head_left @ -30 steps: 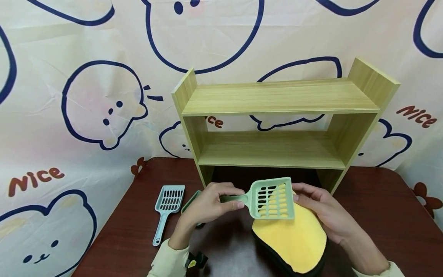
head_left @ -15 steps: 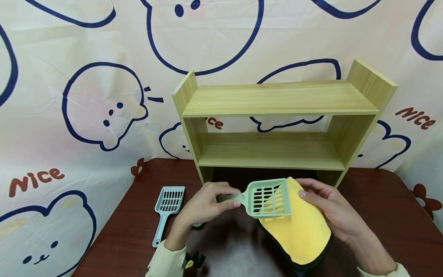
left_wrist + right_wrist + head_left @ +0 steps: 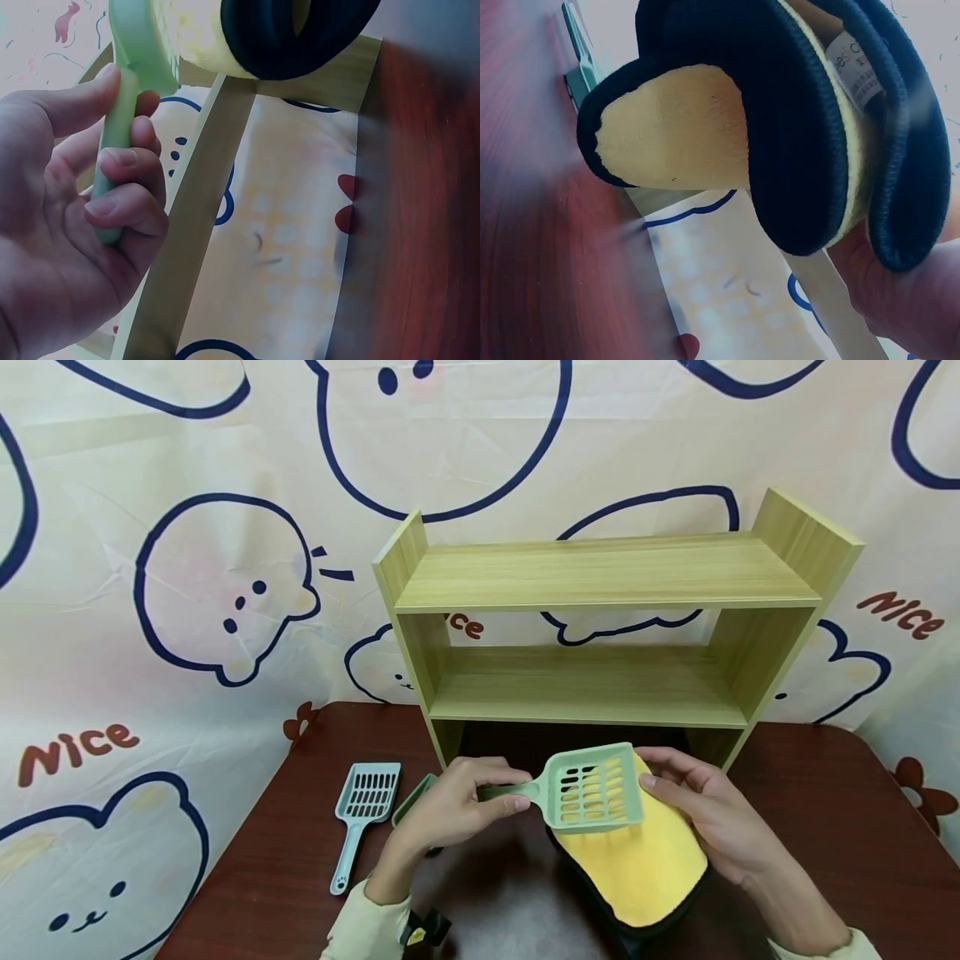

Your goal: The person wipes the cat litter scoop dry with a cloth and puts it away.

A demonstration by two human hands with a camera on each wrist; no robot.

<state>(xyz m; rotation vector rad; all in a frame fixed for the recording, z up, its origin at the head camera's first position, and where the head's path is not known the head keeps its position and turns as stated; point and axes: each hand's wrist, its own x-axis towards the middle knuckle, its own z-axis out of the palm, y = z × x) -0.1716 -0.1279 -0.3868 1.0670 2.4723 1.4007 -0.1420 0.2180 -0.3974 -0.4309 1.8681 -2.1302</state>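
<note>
Head view: left hand [image 3: 450, 806] clenched round green litter scoop [image 3: 581, 789] handle, long axis running 9 to 3 o'clock, slotted blade overlying yellow mitt [image 3: 637, 868] gripped by right hand [image 3: 708, 818] at 3 o'clock.

Left wrist view: fingers [image 3: 127, 206] wrapped round scoop handle.

Right wrist view: mitt's black-edged cuff [image 3: 810, 150] held.

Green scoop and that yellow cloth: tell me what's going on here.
A person holds the green scoop by its handle in the left hand, its slotted head lying over a yellow cloth with black edging. The right hand grips that cloth. Both are above the dark red table, before a wooden shelf. A blue scoop lies to the left.
</note>
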